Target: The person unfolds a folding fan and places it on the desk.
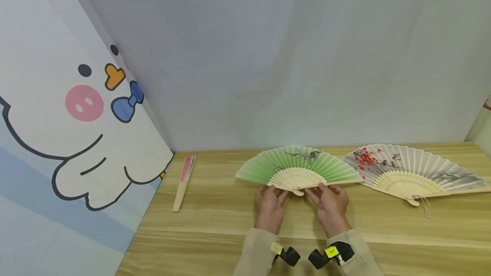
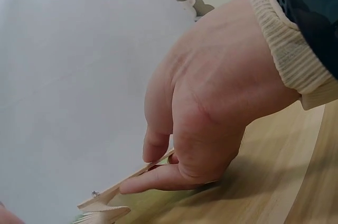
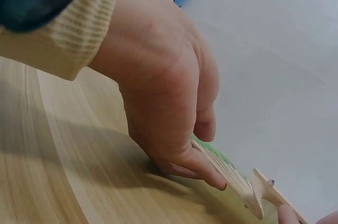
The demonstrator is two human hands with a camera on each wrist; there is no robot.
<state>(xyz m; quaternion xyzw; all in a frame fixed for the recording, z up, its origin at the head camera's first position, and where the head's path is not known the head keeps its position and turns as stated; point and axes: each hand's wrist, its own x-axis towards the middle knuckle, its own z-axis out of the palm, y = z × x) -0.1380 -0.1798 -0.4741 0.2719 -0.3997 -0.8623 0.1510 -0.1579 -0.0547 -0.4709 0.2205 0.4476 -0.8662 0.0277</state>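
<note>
A spread green folding fan with pale wooden ribs lies near the middle of the table in the head view, its pivot end toward the person. My left hand pinches its lower left edge between thumb and fingers. On the other side of the pivot, my right hand pinches the outer stick at the lower right. From the left wrist, the fan's wooden stick runs between thumb and fingers. Thin ribs show at the fingertips in the right wrist view.
A second spread fan, white and grey with red blossoms and a hanging cord, lies to the right, overlapped by the green one. A folded fan with pink on it lies at the left. Behind the wooden table hangs a grey cloth.
</note>
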